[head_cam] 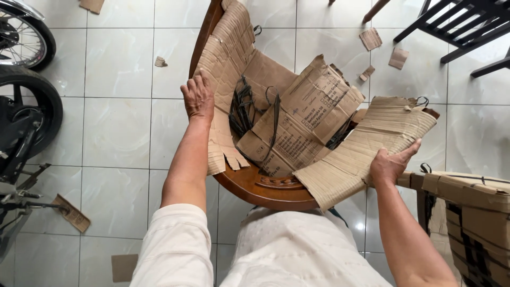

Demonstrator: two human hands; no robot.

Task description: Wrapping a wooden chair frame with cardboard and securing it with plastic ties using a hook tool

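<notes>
Both hands grasp cardboard wrapping (297, 122) between them: left hand (197, 98) flat, right hand (392, 163) gripping its edge.

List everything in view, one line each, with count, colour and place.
wooden chair: one, brown, centre
cardboard wrap: several sheets, tan, over the chair
black straps: a bundle, amid the cardboard
cardboard scraps: several, tan, on the white tiles
wrapped item: one, tan, lower right
black chair: one, top right
motorbike wheels: black, left edge
left hand: on the left cardboard
right hand: gripping the right sheet
</notes>
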